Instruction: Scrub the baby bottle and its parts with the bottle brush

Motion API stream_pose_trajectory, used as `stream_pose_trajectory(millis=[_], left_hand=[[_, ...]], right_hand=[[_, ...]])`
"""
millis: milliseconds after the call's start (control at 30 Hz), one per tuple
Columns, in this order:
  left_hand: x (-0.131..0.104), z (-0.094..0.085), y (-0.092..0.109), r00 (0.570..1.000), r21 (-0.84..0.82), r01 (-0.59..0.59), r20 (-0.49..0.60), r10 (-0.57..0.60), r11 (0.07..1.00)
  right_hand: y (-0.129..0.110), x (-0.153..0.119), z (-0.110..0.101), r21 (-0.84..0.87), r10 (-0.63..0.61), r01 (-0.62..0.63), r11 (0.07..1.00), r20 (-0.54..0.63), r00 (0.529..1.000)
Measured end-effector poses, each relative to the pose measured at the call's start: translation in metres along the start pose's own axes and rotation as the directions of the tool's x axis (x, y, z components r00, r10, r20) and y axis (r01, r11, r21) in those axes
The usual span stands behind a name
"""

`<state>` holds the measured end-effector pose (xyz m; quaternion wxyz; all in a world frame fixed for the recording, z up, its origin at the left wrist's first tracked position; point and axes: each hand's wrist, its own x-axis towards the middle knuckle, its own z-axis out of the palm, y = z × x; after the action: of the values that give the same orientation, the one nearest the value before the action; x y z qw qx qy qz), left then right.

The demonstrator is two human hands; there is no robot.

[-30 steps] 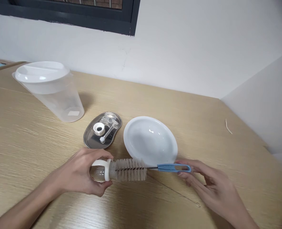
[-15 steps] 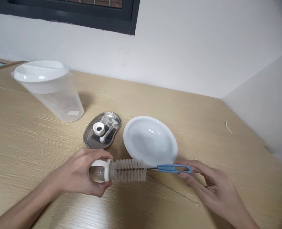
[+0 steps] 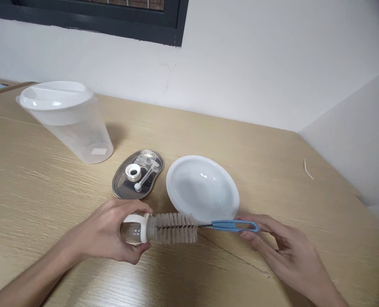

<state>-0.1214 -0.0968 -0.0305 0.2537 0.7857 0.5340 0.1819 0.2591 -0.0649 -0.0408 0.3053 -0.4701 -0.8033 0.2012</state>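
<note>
My left hand (image 3: 117,232) is closed around a clear baby bottle (image 3: 132,231) with a white handled collar, its mouth facing right. A bottle brush (image 3: 176,228) with pale bristles lies in line with the bottle, its tip at or just inside the mouth. Most of the bristles are outside. My right hand (image 3: 282,249) pinches the end of the brush's blue loop handle between thumb and fingers. Below the brush, a thin wire brush (image 3: 234,254) rests on the table; its left end is hidden behind the bristles.
Just beyond the brush is a white bowl (image 3: 202,187). Left of it, a kidney-shaped metal tray (image 3: 120,187) holds a white ring (image 3: 133,172) and clear bottle parts (image 3: 147,175). A lidded plastic pitcher (image 3: 71,123) stands at the back left. A small pale strip (image 3: 307,169) lies at right.
</note>
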Motion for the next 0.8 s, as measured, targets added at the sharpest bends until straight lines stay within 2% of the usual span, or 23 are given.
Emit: stream_pose_trajectory(millis=[100, 333, 433, 600, 700, 800], left_hand=[[0.0, -0.001, -0.001, 1.0, 0.0, 0.002, 0.0, -0.002, 1.0], [0.001, -0.001, 0.002, 1.0, -0.028, -0.015, -0.017, 0.015, 1.0], [0.0, -0.001, 0.004, 0.999, -0.07, 0.045, 0.019, -0.044, 0.997], [0.0, -0.002, 0.005, 0.96, -0.219, 0.259, 0.163, -0.226, 0.941], [0.001, -0.003, 0.006, 0.951, -0.257, 0.287, 0.19, -0.243, 0.923], [0.001, -0.004, 0.007, 0.952, -0.226, 0.283, 0.187, -0.243, 0.932]], right_hand=[[-0.001, 0.001, -0.001, -0.014, -0.02, 0.02, 1.0, 0.007, 1.0], [-0.013, 0.008, -0.004, -0.044, -0.152, 0.152, 0.987, 0.01, 0.988], [-0.017, 0.008, -0.002, -0.001, -0.136, 0.136, 0.991, -0.001, 0.991], [-0.007, -0.001, 0.004, 0.181, -0.049, 0.069, 0.981, -0.113, 0.992], [0.001, -0.006, 0.005, 0.221, 0.001, 0.031, 0.975, -0.146, 0.989], [0.002, -0.006, 0.003, 0.222, 0.035, -0.011, 0.975, -0.103, 0.994]])
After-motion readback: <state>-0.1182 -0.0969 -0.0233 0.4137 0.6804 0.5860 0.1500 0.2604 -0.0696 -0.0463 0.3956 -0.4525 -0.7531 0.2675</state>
